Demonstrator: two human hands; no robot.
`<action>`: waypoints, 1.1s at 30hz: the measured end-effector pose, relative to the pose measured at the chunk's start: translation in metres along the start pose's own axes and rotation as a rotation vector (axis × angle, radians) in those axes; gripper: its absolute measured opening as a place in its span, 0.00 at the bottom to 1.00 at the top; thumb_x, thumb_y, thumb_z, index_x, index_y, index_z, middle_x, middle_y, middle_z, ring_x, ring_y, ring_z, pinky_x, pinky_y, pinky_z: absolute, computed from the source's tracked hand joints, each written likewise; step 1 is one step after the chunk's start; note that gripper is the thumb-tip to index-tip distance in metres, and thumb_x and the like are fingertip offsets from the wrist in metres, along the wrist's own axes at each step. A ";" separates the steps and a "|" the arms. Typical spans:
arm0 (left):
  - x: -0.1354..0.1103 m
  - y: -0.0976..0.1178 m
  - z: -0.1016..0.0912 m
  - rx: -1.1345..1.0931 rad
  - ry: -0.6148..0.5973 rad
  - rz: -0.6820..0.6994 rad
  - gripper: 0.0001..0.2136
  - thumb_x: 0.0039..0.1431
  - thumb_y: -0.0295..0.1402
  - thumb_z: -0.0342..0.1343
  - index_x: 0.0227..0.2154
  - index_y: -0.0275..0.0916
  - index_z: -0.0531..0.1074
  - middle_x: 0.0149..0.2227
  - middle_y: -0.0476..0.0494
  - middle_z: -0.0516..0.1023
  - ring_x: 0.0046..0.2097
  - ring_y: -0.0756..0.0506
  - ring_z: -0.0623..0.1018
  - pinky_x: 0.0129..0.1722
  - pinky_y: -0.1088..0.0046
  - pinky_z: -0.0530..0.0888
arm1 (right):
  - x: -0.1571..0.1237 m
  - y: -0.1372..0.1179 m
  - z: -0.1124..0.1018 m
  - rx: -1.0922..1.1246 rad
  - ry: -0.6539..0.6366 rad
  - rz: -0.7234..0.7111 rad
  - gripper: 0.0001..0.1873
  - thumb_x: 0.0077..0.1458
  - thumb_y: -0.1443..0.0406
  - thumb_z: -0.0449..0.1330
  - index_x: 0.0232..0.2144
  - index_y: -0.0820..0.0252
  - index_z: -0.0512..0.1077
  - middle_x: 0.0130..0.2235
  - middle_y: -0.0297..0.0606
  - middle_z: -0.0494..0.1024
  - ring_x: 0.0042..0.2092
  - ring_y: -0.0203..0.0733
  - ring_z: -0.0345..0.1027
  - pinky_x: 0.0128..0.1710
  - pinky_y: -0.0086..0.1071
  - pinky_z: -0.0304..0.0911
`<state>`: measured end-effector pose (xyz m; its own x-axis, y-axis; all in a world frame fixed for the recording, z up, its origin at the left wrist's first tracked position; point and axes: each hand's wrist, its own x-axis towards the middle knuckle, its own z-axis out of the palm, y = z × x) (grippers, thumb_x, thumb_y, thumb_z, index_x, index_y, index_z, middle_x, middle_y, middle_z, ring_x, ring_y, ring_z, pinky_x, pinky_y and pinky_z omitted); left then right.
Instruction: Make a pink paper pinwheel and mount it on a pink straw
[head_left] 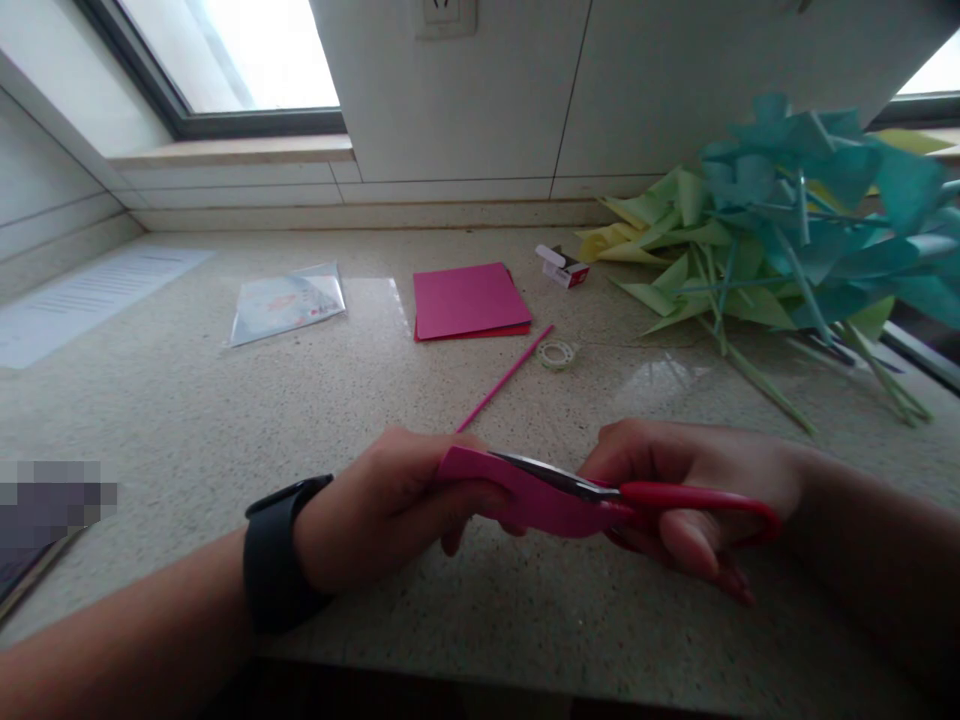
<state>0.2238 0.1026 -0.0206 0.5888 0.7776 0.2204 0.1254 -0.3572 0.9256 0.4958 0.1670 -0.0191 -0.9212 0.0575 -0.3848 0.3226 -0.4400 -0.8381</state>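
Observation:
A piece of pink paper (555, 508) is pinched between the thumb and fingers of my left hand (405, 490), which wears a dark watch (283, 555) at the wrist. My right hand (697, 480) grips red-handled scissors (697, 495), with fingers in the loops. The metal blades point left and lie along the paper's upper edge; whether they are cutting into it I cannot tell. Just beyond my left hand a thin pink stick (506, 378) lies slanting on the counter. Its near end meets my hand's outline.
Behind my hands lie a stack of pink and red paper (471, 300), a roll of tape (556, 354) and a small open box (564, 268). A plastic packet (289, 303) and a printed sheet (90, 295) are at left. Blue and green paper flowers (795, 220) fill the right back of the counter (345, 400).

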 end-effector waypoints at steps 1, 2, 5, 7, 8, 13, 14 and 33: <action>0.000 0.000 0.000 0.005 -0.009 -0.003 0.10 0.70 0.32 0.53 0.41 0.35 0.79 0.30 0.43 0.82 0.24 0.53 0.74 0.24 0.82 0.74 | 0.000 -0.001 0.000 -0.012 0.006 0.006 0.29 0.47 0.43 0.70 0.28 0.62 0.68 0.18 0.26 0.70 0.14 0.26 0.60 0.14 0.18 0.62; 0.000 0.000 0.000 0.010 -0.015 -0.005 0.10 0.70 0.32 0.53 0.41 0.35 0.79 0.30 0.43 0.81 0.24 0.53 0.74 0.24 0.82 0.74 | 0.000 -0.001 0.001 -0.019 0.013 0.012 0.30 0.46 0.43 0.70 0.28 0.62 0.68 0.18 0.26 0.70 0.14 0.27 0.60 0.14 0.19 0.62; -0.001 0.000 0.000 0.019 -0.019 -0.008 0.11 0.70 0.33 0.53 0.42 0.34 0.79 0.30 0.43 0.81 0.24 0.53 0.75 0.24 0.82 0.74 | -0.001 -0.003 0.002 -0.017 0.026 0.031 0.30 0.44 0.43 0.71 0.27 0.62 0.68 0.18 0.26 0.70 0.14 0.27 0.60 0.15 0.19 0.63; -0.001 -0.002 0.000 0.029 -0.015 0.000 0.11 0.70 0.33 0.53 0.42 0.34 0.79 0.29 0.44 0.81 0.24 0.53 0.75 0.24 0.82 0.74 | -0.001 -0.004 0.002 -0.006 0.037 0.043 0.29 0.44 0.44 0.72 0.28 0.63 0.68 0.18 0.26 0.70 0.14 0.26 0.60 0.15 0.18 0.63; -0.001 -0.002 0.000 0.034 -0.014 0.003 0.11 0.70 0.33 0.53 0.42 0.34 0.79 0.29 0.44 0.80 0.24 0.53 0.75 0.24 0.82 0.74 | -0.001 -0.004 0.003 0.001 0.041 0.048 0.29 0.44 0.44 0.72 0.28 0.63 0.68 0.18 0.26 0.70 0.14 0.26 0.60 0.15 0.18 0.63; 0.000 -0.001 0.000 0.019 -0.011 0.012 0.09 0.70 0.31 0.54 0.42 0.34 0.79 0.30 0.44 0.81 0.25 0.53 0.76 0.25 0.82 0.75 | 0.001 -0.006 0.003 0.018 0.019 0.072 0.27 0.46 0.47 0.73 0.31 0.63 0.69 0.18 0.25 0.71 0.14 0.26 0.61 0.15 0.18 0.64; 0.000 -0.001 0.000 0.003 -0.008 0.013 0.09 0.69 0.30 0.54 0.42 0.34 0.79 0.31 0.43 0.82 0.26 0.53 0.76 0.26 0.82 0.76 | 0.001 -0.006 0.002 0.020 0.017 0.071 0.26 0.47 0.47 0.73 0.31 0.63 0.69 0.18 0.25 0.71 0.14 0.26 0.61 0.15 0.18 0.64; -0.003 -0.007 0.001 -0.192 0.063 -0.027 0.06 0.68 0.31 0.56 0.40 0.37 0.78 0.35 0.44 0.81 0.27 0.52 0.78 0.25 0.80 0.78 | 0.000 0.001 -0.004 0.036 0.023 0.068 0.23 0.45 0.52 0.75 0.28 0.62 0.70 0.17 0.27 0.73 0.13 0.28 0.61 0.13 0.18 0.63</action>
<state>0.2219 0.1019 -0.0280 0.5357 0.8184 0.2079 -0.0179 -0.2352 0.9718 0.4970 0.1697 -0.0213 -0.8920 0.0466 -0.4495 0.3760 -0.4754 -0.7954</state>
